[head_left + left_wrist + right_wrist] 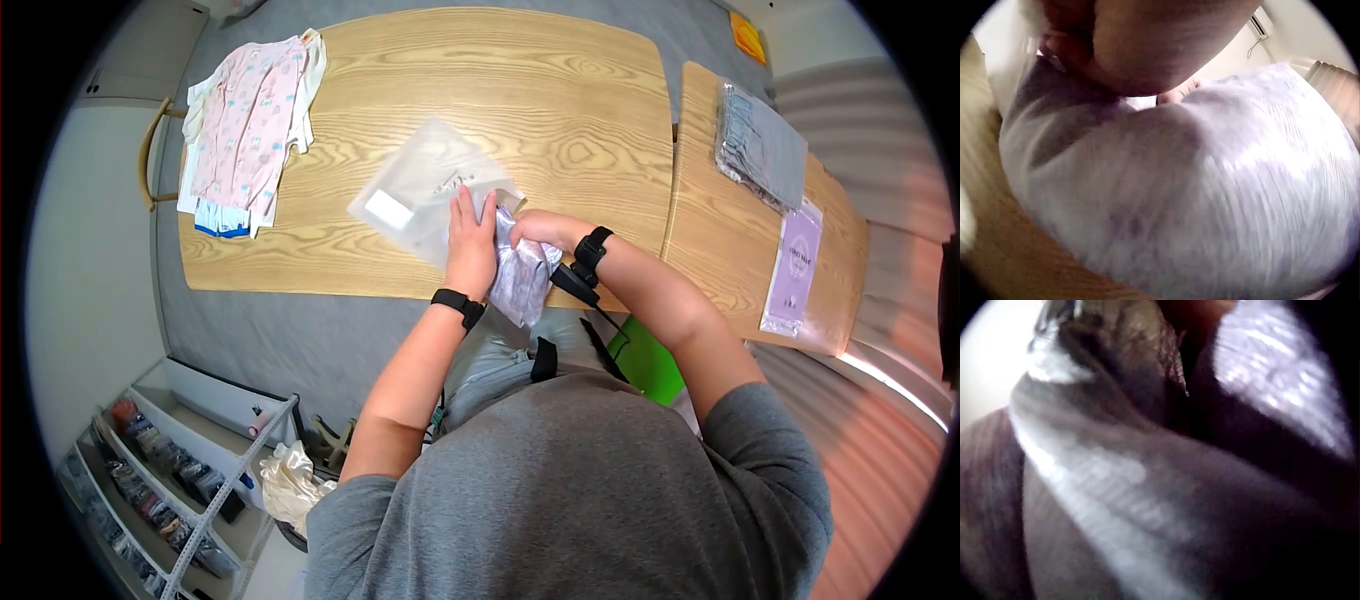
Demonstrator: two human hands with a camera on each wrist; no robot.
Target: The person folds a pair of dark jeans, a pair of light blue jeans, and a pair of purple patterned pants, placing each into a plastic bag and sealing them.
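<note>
A frosted clear plastic bag (420, 185) with a white label and dark lettering lies on the wooden table. At its near right end is a shiny lilac satin garment (522, 285), bunched up and hanging over the table's front edge. My left hand (472, 245) lies with straight fingers on the bag's near end, beside the garment. Curled fingers of my right hand (540, 230) grip the garment close to the bag's mouth; folds hide the fingertips. In the left wrist view the pale lilac cloth (1166, 200) fills most of the picture. The right wrist view shows dark, blurred cloth folds (1116, 475).
Pink and white printed clothes (250, 130) lie flat at the table's left end. On the side table (715, 245) at right are a bagged grey-blue garment (760, 145) and a lilac package (797, 265). A green bin (645, 362) stands below, near my right side.
</note>
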